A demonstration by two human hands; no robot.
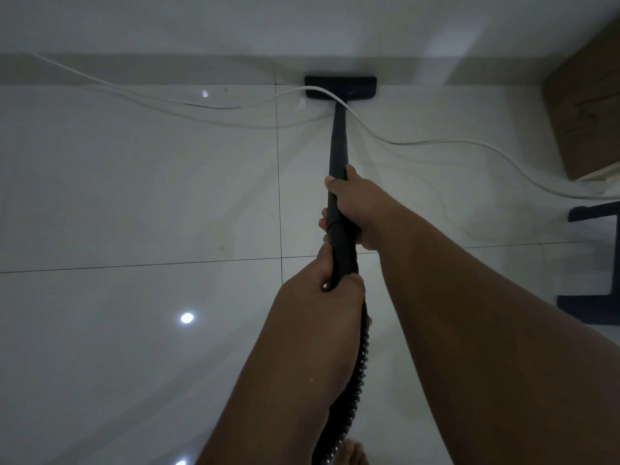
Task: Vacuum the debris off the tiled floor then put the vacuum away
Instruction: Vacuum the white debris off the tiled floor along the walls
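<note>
Now: vacuum wand (338,142) slants forward, floor head (340,87) on tiled floor (134,196) against the wall | right hand (355,209) fingers curled round vacuum wand | left hand (322,290) grips it nearer, above ribbed hose (360,364) | white cable (201,104) crosses floor head

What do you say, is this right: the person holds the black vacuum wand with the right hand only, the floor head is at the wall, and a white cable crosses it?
Not quite. The head view shows both hands gripping the vacuum wand, the right hand ahead of the left hand. The floor head is at the wall, and the white cable crosses it.
</note>
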